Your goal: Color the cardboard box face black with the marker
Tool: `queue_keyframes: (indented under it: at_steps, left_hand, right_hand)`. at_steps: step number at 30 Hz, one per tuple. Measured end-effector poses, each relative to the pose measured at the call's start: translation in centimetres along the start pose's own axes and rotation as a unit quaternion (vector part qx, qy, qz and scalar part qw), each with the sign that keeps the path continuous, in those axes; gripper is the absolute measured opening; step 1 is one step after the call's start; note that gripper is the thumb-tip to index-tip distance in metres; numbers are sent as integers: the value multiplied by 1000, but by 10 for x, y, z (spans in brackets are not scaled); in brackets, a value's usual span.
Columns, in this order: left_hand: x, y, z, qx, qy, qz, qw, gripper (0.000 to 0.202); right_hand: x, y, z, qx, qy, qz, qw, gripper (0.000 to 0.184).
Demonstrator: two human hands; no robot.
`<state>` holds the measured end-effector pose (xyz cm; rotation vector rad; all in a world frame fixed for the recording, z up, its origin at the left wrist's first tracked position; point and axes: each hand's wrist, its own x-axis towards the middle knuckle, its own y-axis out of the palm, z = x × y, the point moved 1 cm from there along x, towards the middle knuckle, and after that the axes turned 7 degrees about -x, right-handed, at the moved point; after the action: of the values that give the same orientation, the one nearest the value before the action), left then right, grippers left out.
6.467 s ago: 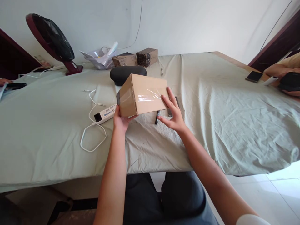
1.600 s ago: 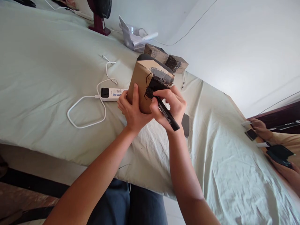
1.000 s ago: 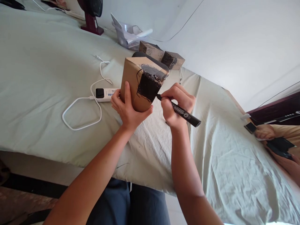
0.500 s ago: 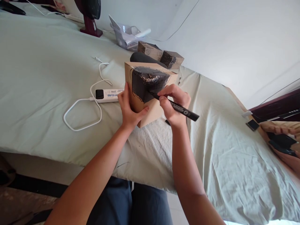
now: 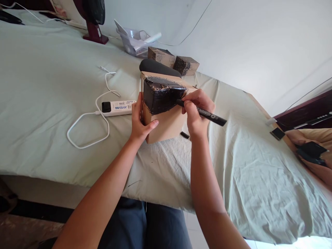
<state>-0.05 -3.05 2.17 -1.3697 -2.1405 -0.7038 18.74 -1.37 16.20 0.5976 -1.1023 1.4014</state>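
Observation:
A brown cardboard box (image 5: 166, 128) stands tilted on the cloth in front of me, its upper corner coloured black across several faces. My left hand (image 5: 141, 121) grips the box's left edge, thumb on the near face and fingers round the side. Pinched in my right hand (image 5: 198, 110) is a black marker (image 5: 214, 119), its tip at the right part of the blackened face. The marker's black cap (image 5: 184, 135) lies on the cloth by the box's lower right.
Left of the box lies a white power strip (image 5: 119, 108) with a looped white cable (image 5: 77, 147). Behind are a dark rounded object (image 5: 158, 66), two scribbled cardboard boxes (image 5: 187, 65) and a clear plastic basket (image 5: 132, 45). Another person's hands (image 5: 298, 137) hold something dark at far right.
The box has turned in my left hand, showing its near face more squarely. The marker tip has shifted right along the black area, and the cap has come into fuller view.

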Motion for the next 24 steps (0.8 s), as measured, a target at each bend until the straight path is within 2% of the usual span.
queue_keyframes:
  at_steps: [5,10,15,17,20,22,24]
  left_hand:
    - [0,0,0,3,-8,14,1000,123]
    - [0,-1,3,9,2,15,1000,119]
    - [-2,-1,8,9,40,20,999,111]
    - [-1,-1,11,6,58,19,998,109]
    - [1,-2,19,2,50,22,999,110]
    - [3,-1,23,0,35,31,999,115]
    - [4,1,26,5,22,42,999,120]
  right_hand:
    - [5,-8,-2,-18,10,-61,998,14]
    - [5,-13,-3,-96,46,-75,991,13]
    - [9,-24,-2,-97,69,-115,986,18]
    - [14,-30,-6,-75,78,-152,982,23]
    - [17,-41,-18,-42,103,-190,976,40]
    - [6,-47,-26,-53,122,-174,976,44]
    - [-19,-52,-34,-104,141,-113,978,37]
